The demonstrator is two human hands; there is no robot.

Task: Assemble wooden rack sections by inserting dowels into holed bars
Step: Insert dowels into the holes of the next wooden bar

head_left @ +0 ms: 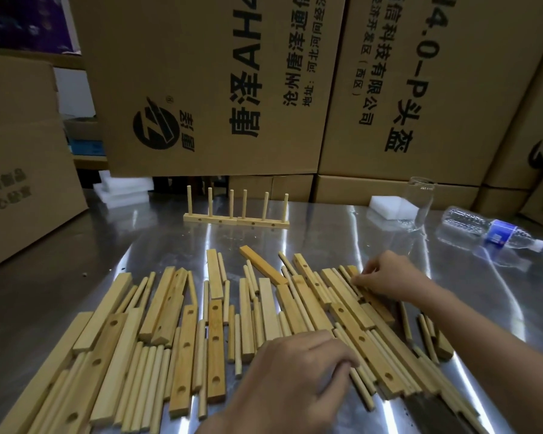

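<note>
Head view: on the steel worktop (326, 233), two short rack sections (236, 220) are seen finished at the back, set end to end and touching, each a holed bar w/ three dowels stood upright in it; side holes are left unfilled. The rest is not yet built: a wide pile of loose holed bars (216, 349) and dowels (152, 377) is spread flat across the near half of the worktop, lying roughly parallel and fanning out twd the viewer, many overlapping. By that count the task is judged early, w/ most of the stock untouched. The wood is pale and unfinished; bars are flat and square-edged w/ round holes along one face, some turned blank side up, and dowels are thin, round and approx. the same length. One darker flat slat (262, 269) lies askew btwn the pile and the finished sections. The left hand (295, 371) is laid over the near-centre of the pile, fingers curled down onto dowels; whether one is actually gripped cannot be told. The right hand (386, 277) is curled at the pile's far right, thumb and fingertips closed on a dowel end. A glass (420, 202), a foam block (389, 206) and a water bottle (489, 230) on its side are placed at the back right, boxes (201, 89) behind.
</note>
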